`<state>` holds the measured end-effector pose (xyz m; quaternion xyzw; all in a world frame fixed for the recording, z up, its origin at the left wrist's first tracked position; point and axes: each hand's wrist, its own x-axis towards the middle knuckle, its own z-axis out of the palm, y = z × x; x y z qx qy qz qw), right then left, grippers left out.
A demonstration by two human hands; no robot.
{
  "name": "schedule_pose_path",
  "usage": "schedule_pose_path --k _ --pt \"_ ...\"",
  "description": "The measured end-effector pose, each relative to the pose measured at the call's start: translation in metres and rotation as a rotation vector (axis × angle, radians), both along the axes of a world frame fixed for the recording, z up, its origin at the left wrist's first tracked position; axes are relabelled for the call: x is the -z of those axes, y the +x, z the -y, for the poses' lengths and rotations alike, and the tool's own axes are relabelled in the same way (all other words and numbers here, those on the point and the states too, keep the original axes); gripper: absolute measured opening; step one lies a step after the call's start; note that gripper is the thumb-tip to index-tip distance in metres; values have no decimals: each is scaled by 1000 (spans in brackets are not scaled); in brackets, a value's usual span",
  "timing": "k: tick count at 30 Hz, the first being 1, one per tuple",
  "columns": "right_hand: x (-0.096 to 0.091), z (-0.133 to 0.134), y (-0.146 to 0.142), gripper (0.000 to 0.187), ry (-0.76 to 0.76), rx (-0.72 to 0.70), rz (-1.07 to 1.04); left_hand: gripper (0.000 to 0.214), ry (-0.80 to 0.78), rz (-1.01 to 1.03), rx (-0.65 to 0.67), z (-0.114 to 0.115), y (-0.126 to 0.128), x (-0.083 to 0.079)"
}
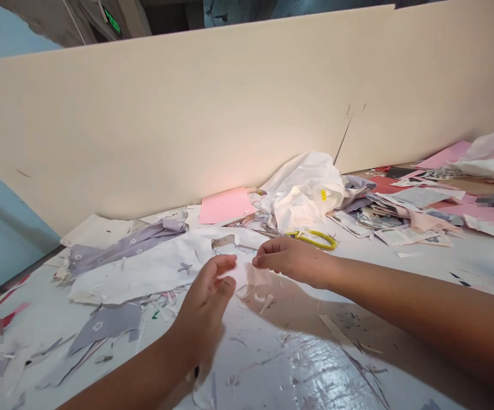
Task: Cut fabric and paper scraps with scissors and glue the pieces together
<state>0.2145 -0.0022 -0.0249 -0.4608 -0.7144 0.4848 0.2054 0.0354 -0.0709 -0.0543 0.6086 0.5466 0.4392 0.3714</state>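
Note:
My right hand point(292, 261) reaches in from the right, thumb and fingertips pinched at the edge of a small white piece point(240, 272). Whether that piece is paper or cloth I cannot tell. On its other side is my left hand point(206, 296), thumb and fingers apart with a gap between them and nothing visibly held. Just behind my right hand lie scissors with yellow handles point(321, 244), their blades partly among scraps. A long white cloth piece point(144, 273) with a small flower print stretches out to the left of my hands.
A cream panel point(187, 125) stands along the table's back. Before it are a pink sheet point(225, 206), a crumpled white bag point(310, 191) and stacked fabric scraps point(383, 213). Grey-purple flowered cloth point(110, 324) and thin offcuts litter the white table point(281, 353).

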Motion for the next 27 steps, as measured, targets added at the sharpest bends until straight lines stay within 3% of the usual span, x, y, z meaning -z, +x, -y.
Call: schedule_pose_path --k 3,6,17,22,27 --pt "4 7 -3 29 -4 78 -52 18 283 -413 -78 5 1 -6" --pt "6 15 -6 29 16 113 -50 17 314 -570 -21 7 3 -9" --pt "17 26 -12 29 115 72 -106 18 203 -505 -5 2 5 -12" --pt "16 33 -11 24 261 -59 -143 24 100 -488 -34 -3 0 -19" --pt "17 42 -12 23 275 -166 -92 22 -21 -487 57 -9 -6 -27"
